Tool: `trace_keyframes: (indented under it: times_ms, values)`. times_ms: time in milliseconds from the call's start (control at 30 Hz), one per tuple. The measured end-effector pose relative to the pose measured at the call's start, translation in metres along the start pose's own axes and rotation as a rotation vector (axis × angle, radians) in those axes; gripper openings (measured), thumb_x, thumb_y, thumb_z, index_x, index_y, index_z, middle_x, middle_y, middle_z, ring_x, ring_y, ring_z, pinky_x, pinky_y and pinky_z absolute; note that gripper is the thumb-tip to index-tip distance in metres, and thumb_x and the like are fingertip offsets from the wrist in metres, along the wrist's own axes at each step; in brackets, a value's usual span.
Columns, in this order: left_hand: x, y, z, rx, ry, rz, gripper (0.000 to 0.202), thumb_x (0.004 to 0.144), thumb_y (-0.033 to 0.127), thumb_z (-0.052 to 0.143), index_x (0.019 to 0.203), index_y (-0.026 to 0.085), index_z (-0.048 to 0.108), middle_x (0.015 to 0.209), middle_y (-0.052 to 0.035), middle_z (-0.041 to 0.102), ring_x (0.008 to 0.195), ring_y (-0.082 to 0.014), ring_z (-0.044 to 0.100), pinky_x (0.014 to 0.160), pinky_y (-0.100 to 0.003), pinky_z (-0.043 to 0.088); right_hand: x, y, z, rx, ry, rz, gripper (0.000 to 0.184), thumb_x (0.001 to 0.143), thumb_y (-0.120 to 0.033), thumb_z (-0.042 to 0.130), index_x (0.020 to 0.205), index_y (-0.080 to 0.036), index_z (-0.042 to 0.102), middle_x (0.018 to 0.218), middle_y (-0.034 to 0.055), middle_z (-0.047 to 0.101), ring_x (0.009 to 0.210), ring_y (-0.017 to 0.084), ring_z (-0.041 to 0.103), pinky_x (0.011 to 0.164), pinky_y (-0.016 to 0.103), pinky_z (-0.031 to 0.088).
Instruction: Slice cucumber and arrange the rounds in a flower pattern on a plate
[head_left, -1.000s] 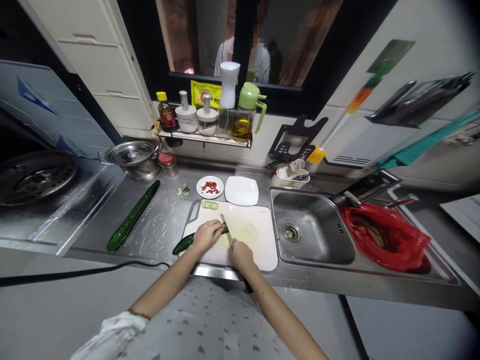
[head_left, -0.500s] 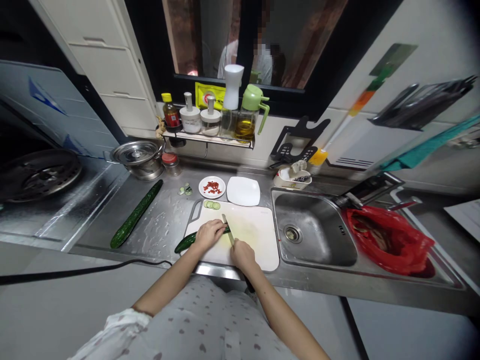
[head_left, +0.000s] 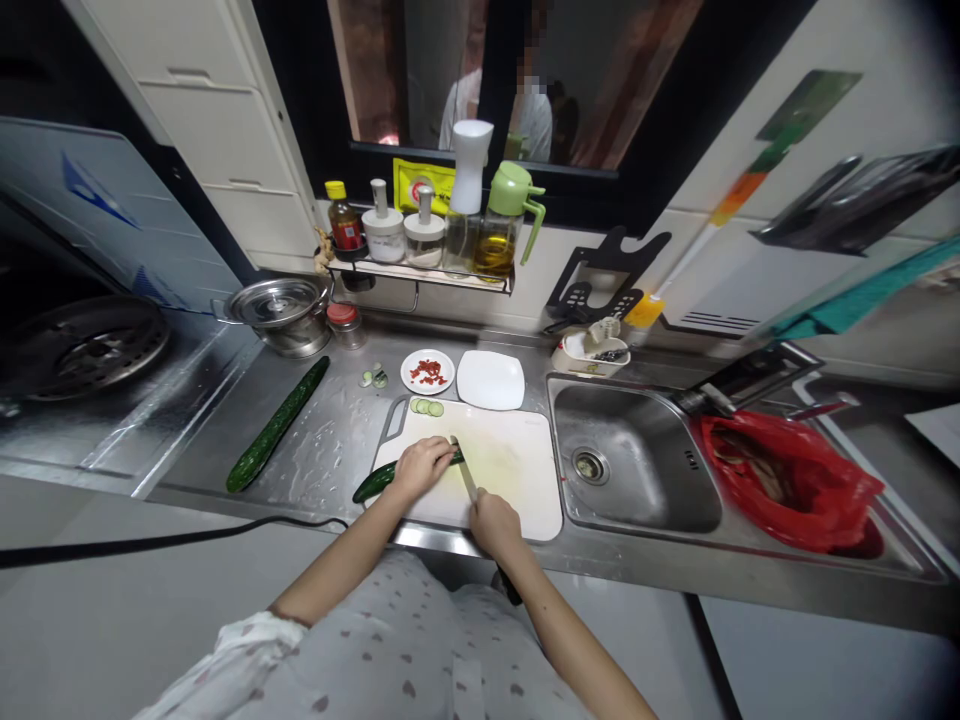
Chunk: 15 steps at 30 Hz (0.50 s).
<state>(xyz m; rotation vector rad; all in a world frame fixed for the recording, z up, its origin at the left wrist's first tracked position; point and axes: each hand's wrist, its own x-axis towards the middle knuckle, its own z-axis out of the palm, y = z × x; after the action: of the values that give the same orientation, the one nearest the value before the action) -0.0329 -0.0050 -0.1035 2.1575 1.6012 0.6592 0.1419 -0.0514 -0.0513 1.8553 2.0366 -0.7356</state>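
My left hand [head_left: 421, 465] presses down on a dark green cucumber [head_left: 373, 484] lying across the white cutting board [head_left: 510, 470]. My right hand [head_left: 495, 522] grips a knife [head_left: 463, 468] whose blade meets the cucumber's cut end just right of my left fingers. A few cucumber slices [head_left: 424, 407] lie at the board's far edge.
A second whole cucumber [head_left: 277, 423] lies on the wet steel counter to the left, near a lidded pot [head_left: 279, 312]. A small plate of red bits [head_left: 427, 371] and a white dish [head_left: 490, 380] sit behind the board. The sink [head_left: 634, 470] and a red bag [head_left: 787, 480] are to the right.
My right hand has drawn back toward me a little with the knife. My left hand stays on the cucumber.
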Motion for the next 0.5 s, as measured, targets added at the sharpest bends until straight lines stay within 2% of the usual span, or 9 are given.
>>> trace_keyframes:
  times_ms: [500]
  values:
    - [0.000,0.001,-0.001,-0.005,-0.013,-0.007,0.025,0.094,0.031,0.048,0.105,0.027,0.070,0.107,-0.0022,0.068,0.099,-0.0159,0.062,0.088,-0.027,0.049,0.026,-0.012,-0.015,0.064,0.015,0.008,0.032,0.092,-0.018,0.038,0.114,-0.014,0.061,0.109,0.0165,0.069,0.105,0.024,0.064,0.080,0.031,0.044]
